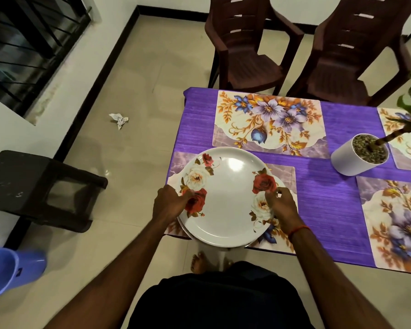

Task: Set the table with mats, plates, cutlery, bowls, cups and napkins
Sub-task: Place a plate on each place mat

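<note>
A white plate (pixel 228 198) painted with red and cream roses hangs over the near left mat (pixel 287 176) at the table's corner. More plate rims show just beneath it, so it tops a small stack. My left hand (pixel 169 203) grips the plate's left rim, thumb on top. At the right rim, my right hand (pixel 280 205) pinches the edge. Three other floral mats lie on the purple tablecloth (pixel 318 186): one at the far left (pixel 268 119), one at the near right (pixel 394 224), one at the far right (pixel 399 138).
A white pot with a green plant (pixel 358 157) stands between the mats. Two brown plastic chairs (pixel 249 48) face the table's far side. On the floor are a dark stool (pixel 40 186), a blue bin (pixel 10 269) and a crumpled paper (pixel 119 119).
</note>
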A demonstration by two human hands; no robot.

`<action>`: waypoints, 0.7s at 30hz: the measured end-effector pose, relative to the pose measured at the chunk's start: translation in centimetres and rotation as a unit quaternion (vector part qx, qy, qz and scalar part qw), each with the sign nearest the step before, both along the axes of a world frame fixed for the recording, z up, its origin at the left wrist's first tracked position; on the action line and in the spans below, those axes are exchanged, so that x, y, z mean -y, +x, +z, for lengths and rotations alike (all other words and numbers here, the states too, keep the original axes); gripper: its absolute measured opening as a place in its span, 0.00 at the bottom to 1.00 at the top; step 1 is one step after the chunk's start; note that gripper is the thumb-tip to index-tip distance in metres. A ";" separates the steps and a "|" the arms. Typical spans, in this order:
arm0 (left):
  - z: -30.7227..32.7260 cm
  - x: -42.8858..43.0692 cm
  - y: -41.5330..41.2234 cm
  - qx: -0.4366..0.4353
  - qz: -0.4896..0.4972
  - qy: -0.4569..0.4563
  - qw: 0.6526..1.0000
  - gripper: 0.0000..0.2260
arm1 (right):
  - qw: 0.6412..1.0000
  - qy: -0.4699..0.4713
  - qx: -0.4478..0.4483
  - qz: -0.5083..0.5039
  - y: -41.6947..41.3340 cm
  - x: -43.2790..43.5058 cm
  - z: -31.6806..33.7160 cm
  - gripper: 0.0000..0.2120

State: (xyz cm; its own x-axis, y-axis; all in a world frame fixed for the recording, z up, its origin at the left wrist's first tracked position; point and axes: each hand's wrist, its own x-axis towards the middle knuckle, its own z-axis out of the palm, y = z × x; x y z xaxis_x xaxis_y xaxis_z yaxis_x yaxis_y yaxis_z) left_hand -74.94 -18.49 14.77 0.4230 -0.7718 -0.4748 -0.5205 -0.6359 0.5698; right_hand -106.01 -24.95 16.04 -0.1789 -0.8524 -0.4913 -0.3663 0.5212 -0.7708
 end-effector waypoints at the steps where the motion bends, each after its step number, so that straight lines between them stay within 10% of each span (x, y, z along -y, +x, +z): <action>1: 0.1 -0.1 0.0 -0.006 0.003 -0.004 1.000 0.37 | 1.000 -0.015 0.004 -0.007 0.2 0.0 -0.1 0.12; 21: 3.0 -5.5 -0.7 0.016 0.079 -0.029 0.996 0.10 | 0.995 -0.070 0.052 0.057 1.6 1.2 1.5 0.16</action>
